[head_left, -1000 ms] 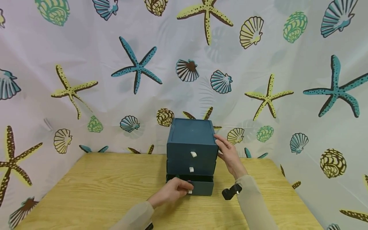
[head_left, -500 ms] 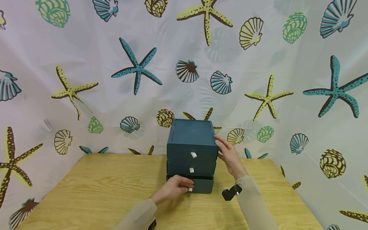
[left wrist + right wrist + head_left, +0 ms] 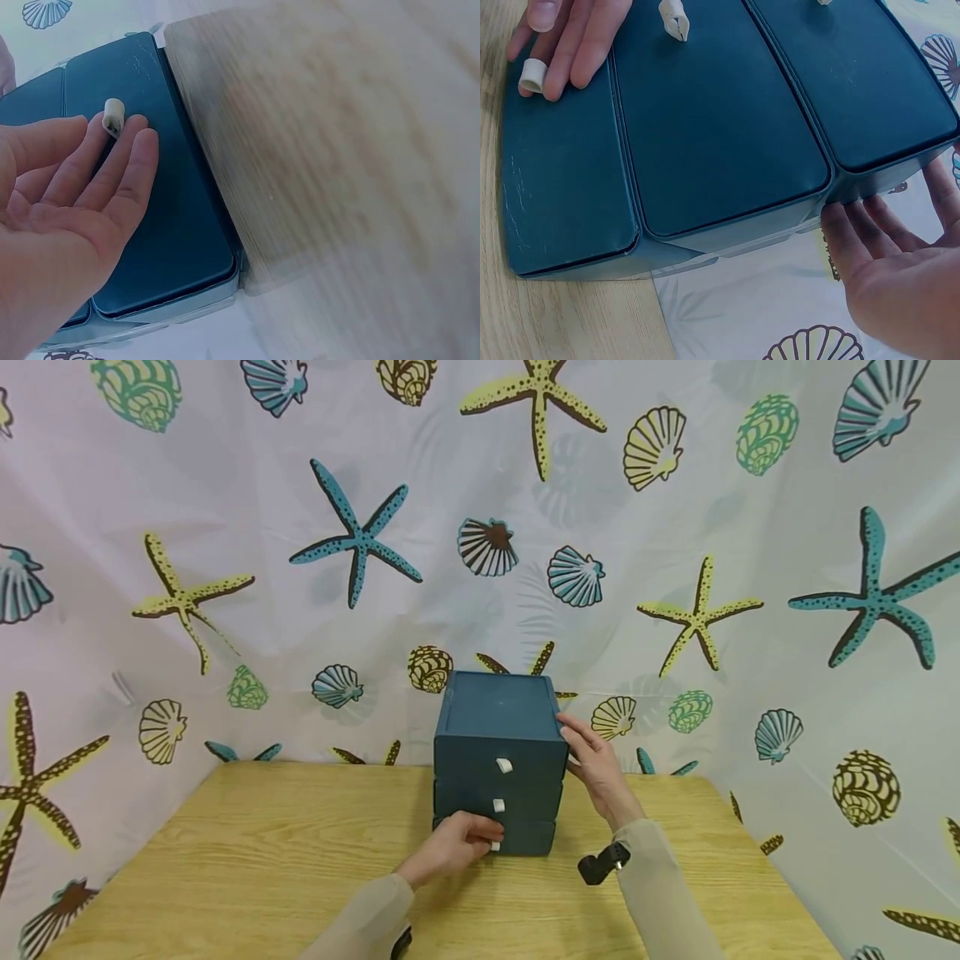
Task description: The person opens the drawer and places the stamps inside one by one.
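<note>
A dark blue cabinet (image 3: 501, 706) with three stacked drawers stands on the table, a white pull tab on each front. Its bottom drawer (image 3: 528, 839) sits flush, or nearly so, under the others. My left hand (image 3: 456, 845) touches that drawer's front beside its white tab (image 3: 113, 112). In the left wrist view the fingers (image 3: 133, 176) are fairly straight and the thumb stands apart from them. With extended fingers, my right hand (image 3: 597, 770) rests against the cabinet's right side near the top, as the right wrist view confirms. The drawers' insides are hidden.
The wooden table (image 3: 285, 852) reaches out on both sides of the cabinet. A white curtain (image 3: 450, 610) printed with shells and starfish hangs close behind it and along the sides. A black wrist device (image 3: 603, 862) sits on my right sleeve.
The bottom drawer, partly out a second ago, has slid back into the cabinet with my left hand pushing at its front. My right hand has stayed in place.
</note>
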Available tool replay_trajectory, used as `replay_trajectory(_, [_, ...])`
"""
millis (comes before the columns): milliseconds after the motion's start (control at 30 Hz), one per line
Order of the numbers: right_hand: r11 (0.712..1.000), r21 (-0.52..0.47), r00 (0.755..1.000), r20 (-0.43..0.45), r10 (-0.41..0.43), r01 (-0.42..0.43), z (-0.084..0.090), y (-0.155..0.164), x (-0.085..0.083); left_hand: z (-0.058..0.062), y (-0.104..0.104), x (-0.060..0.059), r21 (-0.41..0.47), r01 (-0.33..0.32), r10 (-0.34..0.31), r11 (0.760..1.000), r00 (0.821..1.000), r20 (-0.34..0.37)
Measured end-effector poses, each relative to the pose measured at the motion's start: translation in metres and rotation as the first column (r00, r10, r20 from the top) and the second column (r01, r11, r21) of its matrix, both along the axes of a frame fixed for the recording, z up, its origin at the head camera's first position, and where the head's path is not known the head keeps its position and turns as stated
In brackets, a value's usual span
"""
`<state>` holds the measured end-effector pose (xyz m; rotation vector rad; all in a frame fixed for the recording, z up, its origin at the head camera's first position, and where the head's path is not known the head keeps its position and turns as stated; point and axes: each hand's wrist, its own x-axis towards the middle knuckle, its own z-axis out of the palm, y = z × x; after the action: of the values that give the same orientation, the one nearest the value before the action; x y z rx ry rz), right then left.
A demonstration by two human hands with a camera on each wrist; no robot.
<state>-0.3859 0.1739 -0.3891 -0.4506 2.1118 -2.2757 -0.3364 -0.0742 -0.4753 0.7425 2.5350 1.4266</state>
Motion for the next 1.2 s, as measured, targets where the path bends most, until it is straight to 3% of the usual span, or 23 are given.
replay_trajectory(367, [1.000,0.006,1.000,0.001,0.003,-0.003,0.000,-0.003,-0.001,-0.006,-0.003,-0.004,-0.020,-0.023,0.022,1.000,1.000,-0.019])
replay_trajectory(700, [1.000,-0.005,1.000,-0.007,-0.012,0.012,0.001,-0.002,0.002,0.006,-0.013,0.005,-0.010,0.008,-0.009,1.000,0.997,-0.071])
replay_trajectory(1033, [1.000,0.015,0.997,-0.071,-0.006,0.008,-0.011,0.009,0.003,0.015,-0.025,0.008,0.064,-0.018,0.020,0.998,1.000,-0.024])
replay_trajectory(1200, [0.997,0.070,0.991,-0.129,-0.035,0.044,-0.017,0.012,0.008,0.020,-0.033,0.011,0.108,-0.040,0.041,0.993,0.999,-0.010])
